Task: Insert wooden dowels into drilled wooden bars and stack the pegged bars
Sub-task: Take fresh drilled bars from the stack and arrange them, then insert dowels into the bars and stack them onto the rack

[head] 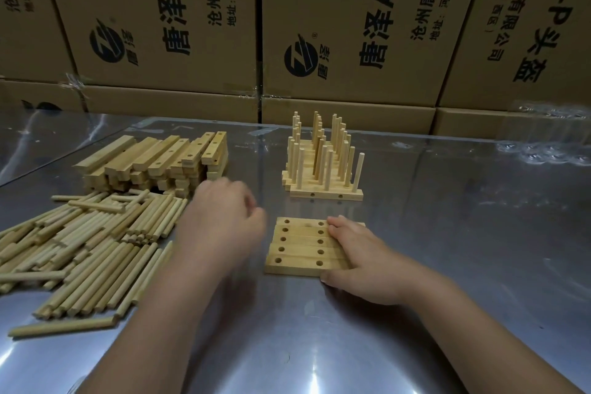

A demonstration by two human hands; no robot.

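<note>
Under the flat, open right hand (361, 262), five drilled bars (300, 248) side by side, long axes left-right, holes up; blurred left hand (224, 221), grip unclear.

A reflective metal table (463, 233) is carrying four groups of wooden parts. A heap of loose dowels (86, 249) is lying at the left, mostly parallel, with one stray dowel (62, 327) lying apart at the near edge of the heap. Behind the heap, a stack of drilled bars (156, 163) is resting in layers. Five drilled bars (303, 246) are lying flat side by side near the centre, holes facing up. Beyond them, pegged bars (323, 166) are standing in a row, dowels pointing upright. Cardboard boxes (348, 25) are lining the far edge.
</note>
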